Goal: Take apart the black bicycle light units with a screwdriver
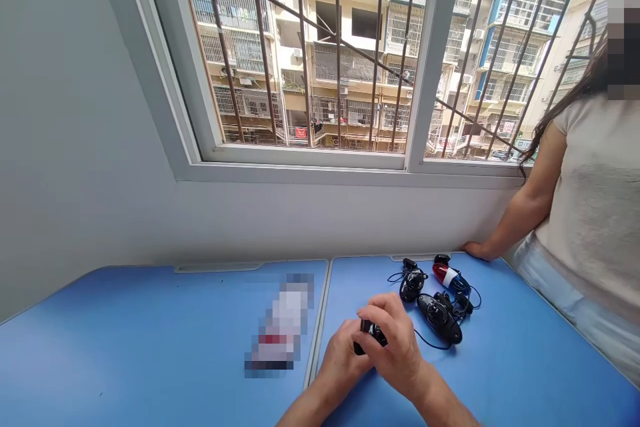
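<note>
In the head view, the left hand and right hand close their fingers around a small black plastic device, just right of the blue table's center seam. Farther right of the seam lie two black corded lamps and a red-and-blue siren light; a blurred object lies left of it.
</note>
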Demonstrator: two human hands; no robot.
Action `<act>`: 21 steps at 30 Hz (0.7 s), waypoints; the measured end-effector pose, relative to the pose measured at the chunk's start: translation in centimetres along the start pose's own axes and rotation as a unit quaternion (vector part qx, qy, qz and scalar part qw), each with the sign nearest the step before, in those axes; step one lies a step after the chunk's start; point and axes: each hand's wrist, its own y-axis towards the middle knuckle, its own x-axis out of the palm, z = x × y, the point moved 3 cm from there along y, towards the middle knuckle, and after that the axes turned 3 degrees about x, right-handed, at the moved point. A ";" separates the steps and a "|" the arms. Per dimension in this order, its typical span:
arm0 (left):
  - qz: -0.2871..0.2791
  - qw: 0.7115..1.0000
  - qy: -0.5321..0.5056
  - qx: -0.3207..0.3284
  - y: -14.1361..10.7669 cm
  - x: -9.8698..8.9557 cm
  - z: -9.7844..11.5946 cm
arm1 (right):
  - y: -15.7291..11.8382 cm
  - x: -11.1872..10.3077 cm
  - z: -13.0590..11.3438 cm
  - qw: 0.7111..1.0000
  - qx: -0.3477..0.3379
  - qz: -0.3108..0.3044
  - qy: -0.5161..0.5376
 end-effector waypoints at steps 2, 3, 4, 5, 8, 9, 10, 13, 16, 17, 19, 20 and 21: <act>0.004 1.000 0.008 0.000 0.1 0.2 -0.4 | -0.1 0.0 0.3 1.000 0.009 0.007 0.012; 0.005 1.000 0.009 0.002 0.2 0.3 -0.6 | 0.0 0.0 0.4 0.999 0.009 0.000 0.031; 0.005 1.000 0.007 0.004 0.2 0.3 -0.7 | 0.0 -0.1 0.5 0.998 0.007 -0.014 0.054; 0.006 1.000 0.004 0.008 0.2 0.4 -0.8 | 0.0 -0.2 0.6 0.997 0.003 -0.028 0.072; 0.010 1.000 0.011 0.021 0.1 0.2 -0.6 | 0.0 -0.3 0.5 0.995 -0.012 -0.055 0.086; 0.011 1.000 0.015 0.020 0.1 0.1 -0.4 | 0.0 -0.3 0.4 0.995 -0.012 -0.057 0.081; 0.011 1.000 0.016 0.015 0.0 0.1 -0.3 | -0.1 -0.1 0.4 0.996 -0.010 -0.056 0.072; 0.003 1.000 0.016 -0.011 0.0 -0.1 0.0 | -0.3 0.3 0.3 1.000 0.004 -0.021 0.020; -0.004 1.000 -0.001 -0.011 0.0 -0.1 -0.1 | -0.1 0.4 0.3 1.000 0.013 0.004 -0.005; -0.004 1.000 -0.008 -0.007 0.1 -0.1 -0.1 | 0.0 0.3 0.3 1.000 0.013 0.000 0.006; -0.001 1.000 -0.015 0.001 0.1 -0.1 -0.2 | 0.2 0.1 0.3 0.999 0.010 -0.018 0.043; 0.000 1.000 -0.014 0.004 0.1 -0.2 -0.3 | 0.3 0.0 0.2 0.998 0.005 -0.026 0.058; 0.002 1.000 -0.011 0.006 0.1 -0.2 -0.3 | 0.4 0.0 0.1 0.997 -0.003 -0.033 0.068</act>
